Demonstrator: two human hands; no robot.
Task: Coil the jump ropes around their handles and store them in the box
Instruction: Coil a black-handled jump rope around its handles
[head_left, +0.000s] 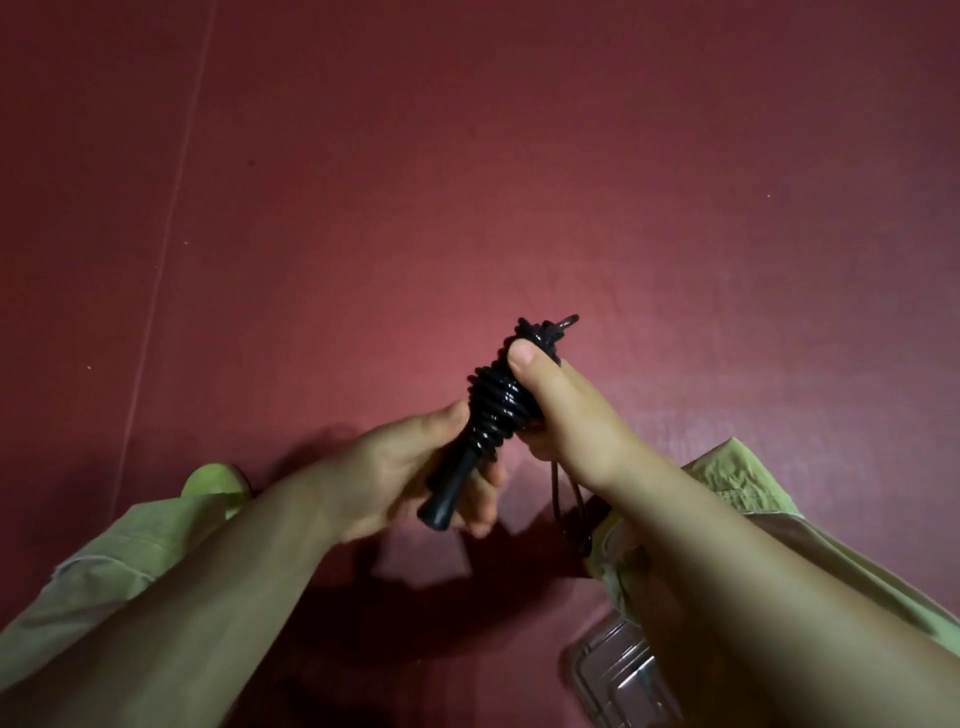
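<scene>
The person is holding a black jump rope (493, 410) in the air above a dark red floor (519, 156), roughly over its middle and well clear of it. The left hand (405, 467) is gripping the bare lower end of the handle (447, 499), with its fingers curled around the shaft. The right hand (566, 415) is clamping the upper part of the bundle, its thumb (530, 364) pressing on the top turns; the remaining fingers are hidden behind the coils, so how they lie cannot be told. The cord is already lying in close turns along the upper portion of the handle. A loose length of cord (569, 499) is hanging below the right hand toward the green sleeve (737, 483).

Judged from this, the winding is nearly complete and the remaining tail is being taken up.

Procedure for the step in hand:
- Keep the thumb pressing on the last turn so the coils are not springing loose.
- Rotate the handle with the left hand while feeding the slack under light tension.
- Lay each turn beside the previous one, not across it.
- Tuck the free end under a turn before releasing.

A clear plastic box (618, 670) is lying at the near right edge of the floor, partly hidden under the right forearm, and looks to be where the bundle goes.
</scene>
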